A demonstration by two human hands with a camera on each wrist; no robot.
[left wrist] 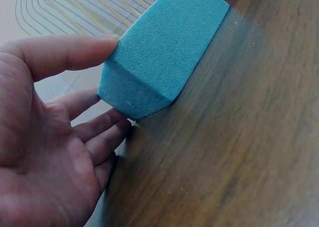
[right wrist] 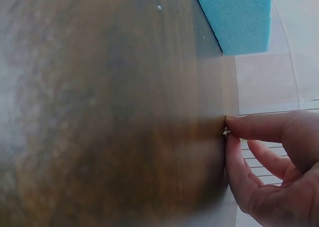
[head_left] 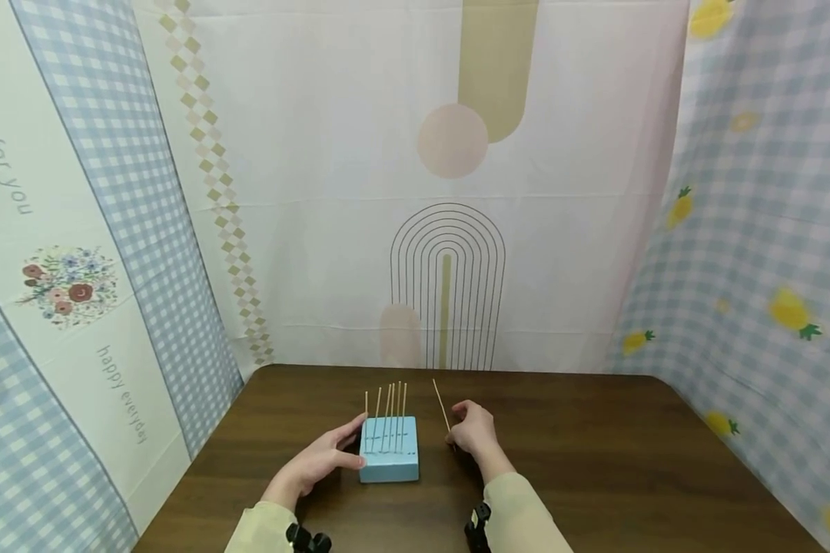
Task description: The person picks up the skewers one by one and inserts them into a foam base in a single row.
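A light-blue foam block sits on the table with several thin wooden sticks standing upright in its top, grouped toward its left side. My left hand grips the block's left side, thumb at the near corner and fingers by the far one. In the left wrist view the thumb presses the block's upper edge. To the right of the block, my right hand pinches one loose wooden stick near its lower end between thumb and fingertips. That stick leans up and to the left, apart from the block.
The brown wooden table reaches back to a white patterned cloth. Checked cloths hang at the left and right sides. Tiny pale crumbs lie on the tabletop near the block.
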